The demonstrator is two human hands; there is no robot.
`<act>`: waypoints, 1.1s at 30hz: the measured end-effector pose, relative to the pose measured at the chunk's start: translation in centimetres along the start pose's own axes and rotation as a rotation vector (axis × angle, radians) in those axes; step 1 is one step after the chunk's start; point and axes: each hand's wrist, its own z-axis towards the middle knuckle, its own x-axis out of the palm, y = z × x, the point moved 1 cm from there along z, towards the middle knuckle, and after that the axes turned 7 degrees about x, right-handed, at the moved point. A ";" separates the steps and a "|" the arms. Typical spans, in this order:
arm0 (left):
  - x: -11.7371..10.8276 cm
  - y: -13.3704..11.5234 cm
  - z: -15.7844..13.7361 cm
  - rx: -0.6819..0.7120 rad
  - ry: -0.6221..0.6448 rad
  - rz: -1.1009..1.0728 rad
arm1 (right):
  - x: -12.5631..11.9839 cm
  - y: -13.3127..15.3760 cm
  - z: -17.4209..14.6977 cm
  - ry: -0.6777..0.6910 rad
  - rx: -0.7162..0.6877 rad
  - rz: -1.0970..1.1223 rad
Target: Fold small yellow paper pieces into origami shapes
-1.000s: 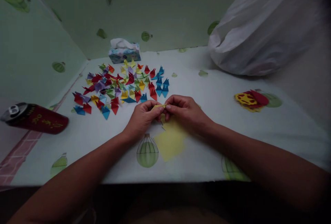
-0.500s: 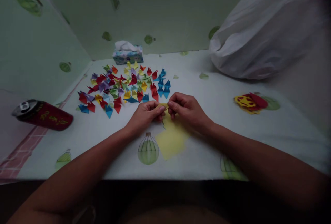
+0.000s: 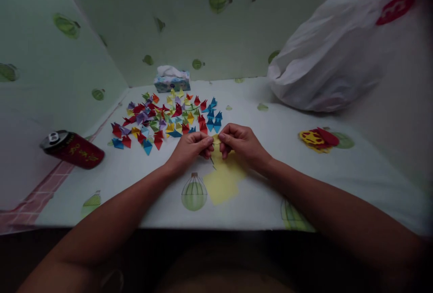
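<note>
Between my two hands is a small folded piece of yellow paper (image 3: 216, 139), pinched from both sides. My left hand (image 3: 191, 148) closes thumb and fingers on its left edge. From the other side, my right hand (image 3: 241, 143) grips the right edge the same way. Much of the paper is hidden by the fingertips. Below the hands, flat yellow sheets (image 3: 221, 186) lie on the tablecloth. Many small folded paper cranes (image 3: 158, 139) in red, blue, yellow, green and purple are spread just beyond my left hand.
A dark red drink can (image 3: 76, 148) stands at the left. Behind the cranes is a tissue box (image 3: 172, 84). A large white plastic bag (image 3: 314, 76) bulges at the back right, with red and yellow cut-out pieces (image 3: 318, 139) in front of it. The tablecloth (image 3: 135, 212) has balloon prints.
The camera view has shifted a little, showing more of the wall. Both hands still hold the yellow paper, with their fingertips slightly moved around it.
</note>
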 end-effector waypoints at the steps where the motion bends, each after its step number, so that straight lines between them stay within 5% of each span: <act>1: -0.1 0.0 0.0 0.003 -0.002 -0.004 | 0.0 0.1 0.0 -0.002 0.007 0.017; 11: -0.1 0.1 0.1 0.034 -0.114 -0.076 | 0.2 0.0 0.0 -0.052 -0.001 0.093; 18: 0.0 0.2 0.0 0.075 -0.014 0.014 | 0.6 -0.1 -0.2 -0.015 -0.011 0.077; 28: -0.7 0.2 0.4 0.179 -0.100 0.054 | 0.5 0.2 -0.3 0.044 0.060 0.047; 33: -0.9 0.5 0.7 0.243 -0.206 -0.037 | 0.7 0.1 -0.4 -0.044 -0.012 0.143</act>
